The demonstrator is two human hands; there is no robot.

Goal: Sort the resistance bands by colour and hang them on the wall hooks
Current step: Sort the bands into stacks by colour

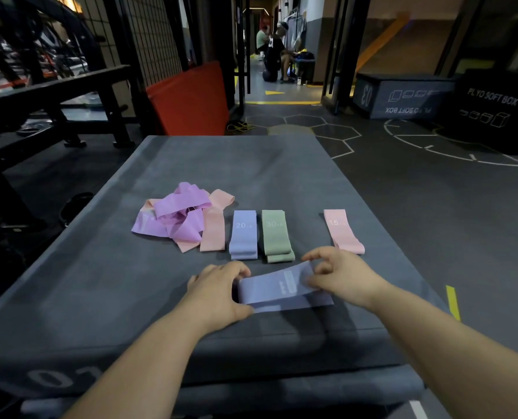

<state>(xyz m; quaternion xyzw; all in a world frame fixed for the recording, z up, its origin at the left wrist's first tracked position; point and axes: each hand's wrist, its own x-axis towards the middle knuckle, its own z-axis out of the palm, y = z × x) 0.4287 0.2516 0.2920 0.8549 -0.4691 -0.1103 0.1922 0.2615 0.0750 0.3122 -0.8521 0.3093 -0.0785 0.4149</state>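
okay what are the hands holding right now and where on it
Both hold one blue-lavender resistance band over the grey box: left hand at its left end, right hand at its right end.

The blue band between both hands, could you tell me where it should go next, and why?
Probably onto the blue stack marked 20: the left hand and right hand hold a blue band flat on the grey box, and that stack matches its colour.

Bare desk (236, 164) beyond my row; gap between green band (277, 235) and pink band (344, 231); tangled bands (182, 216) block left.
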